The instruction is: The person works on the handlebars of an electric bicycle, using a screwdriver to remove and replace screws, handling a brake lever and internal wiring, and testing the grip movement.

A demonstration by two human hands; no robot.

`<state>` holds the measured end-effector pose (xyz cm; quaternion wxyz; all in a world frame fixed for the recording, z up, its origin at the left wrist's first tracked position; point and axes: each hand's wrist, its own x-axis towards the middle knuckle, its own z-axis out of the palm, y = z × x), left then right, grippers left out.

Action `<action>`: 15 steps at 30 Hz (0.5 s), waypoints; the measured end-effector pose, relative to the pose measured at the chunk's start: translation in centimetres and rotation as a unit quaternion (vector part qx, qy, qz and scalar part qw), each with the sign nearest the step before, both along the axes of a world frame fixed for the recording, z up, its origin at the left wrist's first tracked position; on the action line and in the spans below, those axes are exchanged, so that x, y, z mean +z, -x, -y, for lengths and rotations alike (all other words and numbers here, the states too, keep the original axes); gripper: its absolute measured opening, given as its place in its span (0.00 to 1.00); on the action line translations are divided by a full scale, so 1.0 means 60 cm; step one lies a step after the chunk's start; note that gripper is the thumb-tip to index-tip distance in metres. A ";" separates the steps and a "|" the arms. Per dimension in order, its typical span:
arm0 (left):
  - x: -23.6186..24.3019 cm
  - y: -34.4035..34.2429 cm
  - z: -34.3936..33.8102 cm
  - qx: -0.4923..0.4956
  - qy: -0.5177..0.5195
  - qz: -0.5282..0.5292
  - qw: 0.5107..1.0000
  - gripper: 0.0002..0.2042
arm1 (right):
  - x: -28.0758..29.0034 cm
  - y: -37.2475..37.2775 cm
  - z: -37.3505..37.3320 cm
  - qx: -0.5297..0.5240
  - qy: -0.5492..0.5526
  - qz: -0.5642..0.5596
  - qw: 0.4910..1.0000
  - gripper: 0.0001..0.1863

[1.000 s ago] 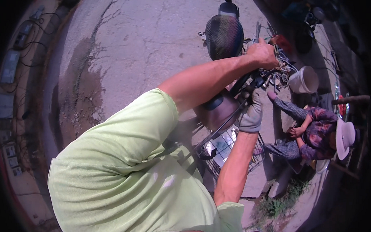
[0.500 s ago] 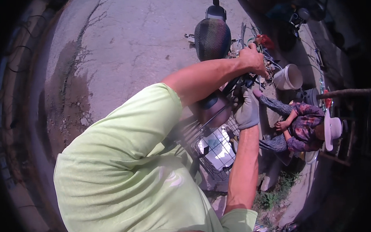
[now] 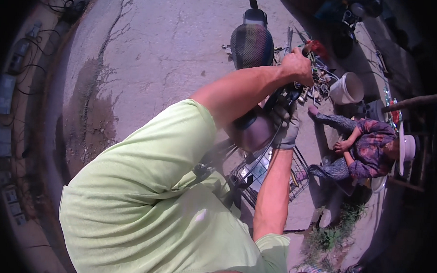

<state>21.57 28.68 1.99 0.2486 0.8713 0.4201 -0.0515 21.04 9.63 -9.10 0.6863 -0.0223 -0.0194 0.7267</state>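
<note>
My bare left hand (image 3: 297, 68) is a closed fist around something mostly hidden; a small dark end shows above the fingers. Just below it, near the front of a scooter, is a dark assembly (image 3: 283, 98) with bars and cables, probably part of the handlebar. My right hand (image 3: 287, 129), in a light glove with dark fingers, is closed at the lower end of this assembly. What exactly its fingers grip is hidden. The scooter's dark mesh-covered seat (image 3: 252, 45) lies beyond my left forearm, its rounded front shell (image 3: 256, 133) between my arms.
A wire basket (image 3: 299, 180) with something white inside sits beside my right forearm. Small scrap parts (image 3: 321, 84) lie on the ground past my left hand, next to a white bucket (image 3: 349, 88). A person (image 3: 374, 147) in a wide hat sits at the right.
The surroundings have shifted slightly right in view. My right hand and forearm have swung a little left, uncovering more of the basket. My left hand stays at nearly the same spot.
</note>
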 end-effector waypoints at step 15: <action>-0.016 0.020 -0.012 -0.024 0.051 0.054 0.997 0.47 | 0.021 -0.003 0.008 -0.115 0.134 0.248 0.953 0.12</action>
